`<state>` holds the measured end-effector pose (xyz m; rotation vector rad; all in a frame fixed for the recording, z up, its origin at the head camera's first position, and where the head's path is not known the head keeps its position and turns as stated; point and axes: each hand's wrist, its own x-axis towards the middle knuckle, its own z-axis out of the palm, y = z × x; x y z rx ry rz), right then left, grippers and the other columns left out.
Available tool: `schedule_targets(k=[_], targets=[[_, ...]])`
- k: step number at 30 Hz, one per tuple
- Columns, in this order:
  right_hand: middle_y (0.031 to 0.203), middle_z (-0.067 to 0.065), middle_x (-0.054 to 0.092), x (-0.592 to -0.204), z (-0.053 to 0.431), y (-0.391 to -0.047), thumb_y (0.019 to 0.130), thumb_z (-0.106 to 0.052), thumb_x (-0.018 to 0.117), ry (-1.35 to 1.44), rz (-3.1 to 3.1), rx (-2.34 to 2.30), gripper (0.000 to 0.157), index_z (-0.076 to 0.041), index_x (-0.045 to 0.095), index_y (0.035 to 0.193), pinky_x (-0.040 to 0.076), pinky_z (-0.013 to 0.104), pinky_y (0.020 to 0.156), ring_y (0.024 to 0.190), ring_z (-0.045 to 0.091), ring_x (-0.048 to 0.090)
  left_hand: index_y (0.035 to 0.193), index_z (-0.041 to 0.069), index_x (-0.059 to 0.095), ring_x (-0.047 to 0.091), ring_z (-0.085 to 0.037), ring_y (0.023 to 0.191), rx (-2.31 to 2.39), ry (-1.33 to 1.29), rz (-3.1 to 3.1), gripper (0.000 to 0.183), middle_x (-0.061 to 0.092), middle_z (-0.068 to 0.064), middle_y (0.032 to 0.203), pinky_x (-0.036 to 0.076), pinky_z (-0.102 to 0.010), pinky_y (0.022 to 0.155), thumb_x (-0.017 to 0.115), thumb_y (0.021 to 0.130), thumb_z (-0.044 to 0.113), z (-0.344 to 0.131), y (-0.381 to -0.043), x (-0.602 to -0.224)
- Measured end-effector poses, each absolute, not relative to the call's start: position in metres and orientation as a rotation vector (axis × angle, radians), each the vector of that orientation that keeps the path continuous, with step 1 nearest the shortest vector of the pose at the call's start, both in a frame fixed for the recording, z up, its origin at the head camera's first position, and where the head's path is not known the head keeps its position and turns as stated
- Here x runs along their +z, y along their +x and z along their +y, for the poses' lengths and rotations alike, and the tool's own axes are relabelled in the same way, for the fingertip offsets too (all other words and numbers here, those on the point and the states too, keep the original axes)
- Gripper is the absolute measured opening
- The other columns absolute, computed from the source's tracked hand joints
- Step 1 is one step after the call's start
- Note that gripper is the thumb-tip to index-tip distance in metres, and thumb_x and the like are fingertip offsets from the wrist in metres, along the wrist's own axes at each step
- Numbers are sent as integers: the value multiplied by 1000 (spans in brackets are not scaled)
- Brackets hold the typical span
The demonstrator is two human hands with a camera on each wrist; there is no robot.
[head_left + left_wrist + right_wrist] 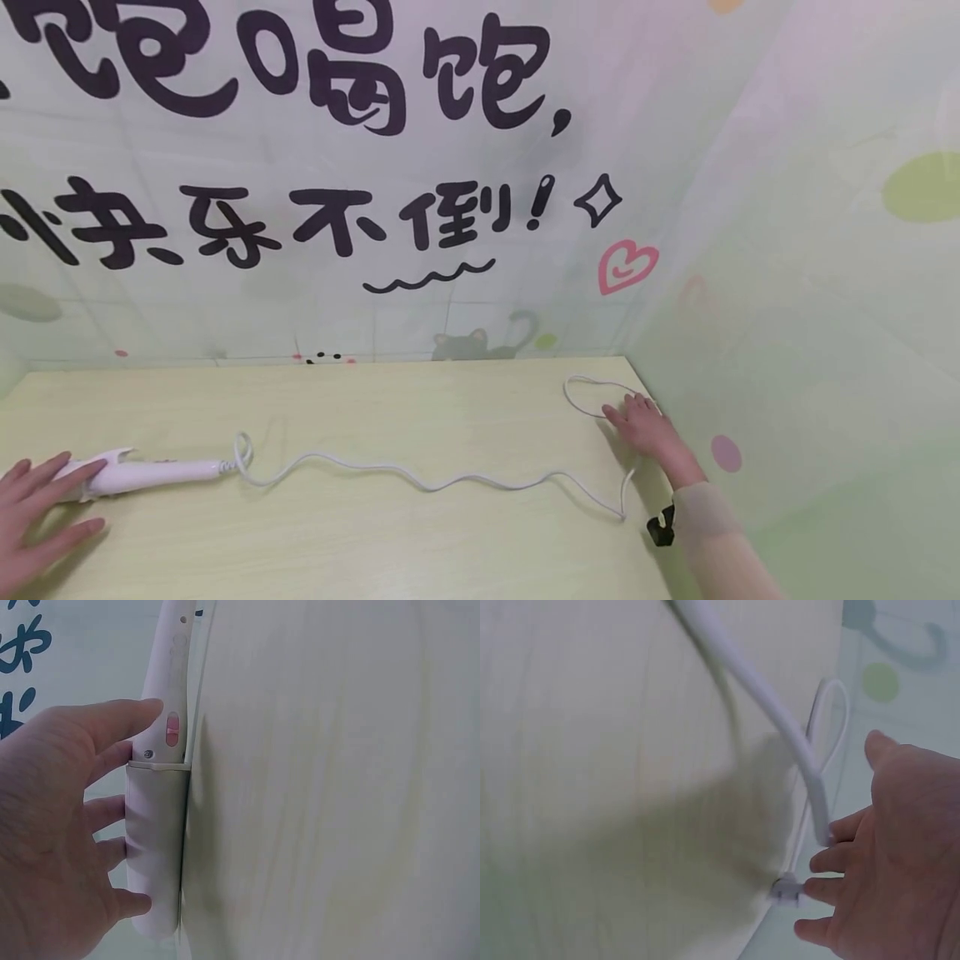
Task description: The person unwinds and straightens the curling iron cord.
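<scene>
A white curling iron [150,476] lies at the left of the table, its red switch [172,729] showing in the left wrist view. My left hand [37,517] is at its wide end, fingers spread, with fingertips on or beside the white casing. From the handle a white cord [465,477] runs in waves across to the right. At the table's right edge my right hand [648,429] is over the cord, its fingers loosely extended. In the right wrist view the cord passes behind the fingers, and a white plug [786,889] is close to the fingertips; contact is unclear.
The pale wooden table [360,542] meets a printed wall [525,292] at the back and another wall [840,333] on the right. A cord loop [573,396] lies near the back right corner. Something black [662,527] is by the right wrist.
</scene>
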<state>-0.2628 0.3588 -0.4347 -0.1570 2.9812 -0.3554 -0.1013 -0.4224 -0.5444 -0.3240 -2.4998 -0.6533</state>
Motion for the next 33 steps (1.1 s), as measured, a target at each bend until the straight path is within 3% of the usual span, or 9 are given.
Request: schedule_targets(k=[7, 15, 21, 26, 29, 33], targets=[[155, 45, 19, -444, 364, -269, 112, -48, 29, -152, 2995, -378, 79, 21, 25, 149, 16, 83, 116, 145, 60, 15, 162, 35, 30, -1, -59, 148, -628, -308, -2541, 97, 26, -45, 151, -14, -62, 125, 86, 82, 29, -419, -102, -541], [157, 44, 14, -448, 366, -272, 112, -48, 31, -117, 2988, -434, 77, 18, 24, 152, 7, 86, 114, 146, 60, 9, 158, 51, 24, 0, -57, 149, -610, -305, -2543, 92, 28, -47, 148, -11, -57, 129, 81, 88, 34, -416, -103, -536], [158, 42, 14, -450, 356, -269, 112, -45, 35, -157, 3031, -467, 73, 14, 26, 153, 3, 85, 115, 147, 59, 8, 157, 51, 25, 7, -47, 153, -579, -344, -2521, 84, 35, -50, 141, -7, -53, 131, 76, 94, 35, -417, -106, -535], [160, 39, 16, -447, 335, -266, 111, -41, 41, -265, 3062, -447, 70, 13, 28, 154, 2, 83, 117, 149, 56, 11, 156, 54, 22, 6, -51, 151, -587, -334, -2535, 85, 34, -51, 139, -8, -55, 130, 76, 94, 33, -417, -106, -535], [160, 37, 18, -443, 321, -264, 111, -41, 42, -331, 3071, -422, 71, 13, 27, 154, 4, 82, 118, 149, 55, 12, 159, 47, 25, 4, -57, 149, -617, -319, -2545, 85, 32, -50, 142, -11, -63, 127, 76, 94, 29, -413, -105, -531], [162, 35, 18, -437, 303, -262, 110, -42, 44, -401, 3106, -373, 74, 12, 23, 156, 7, 79, 120, 150, 52, 13, 163, 23, 27, -2, -61, 146, -630, -284, -2603, 83, 26, -48, 148, -16, -76, 116, 74, 95, 25, -395, -104, -513]])
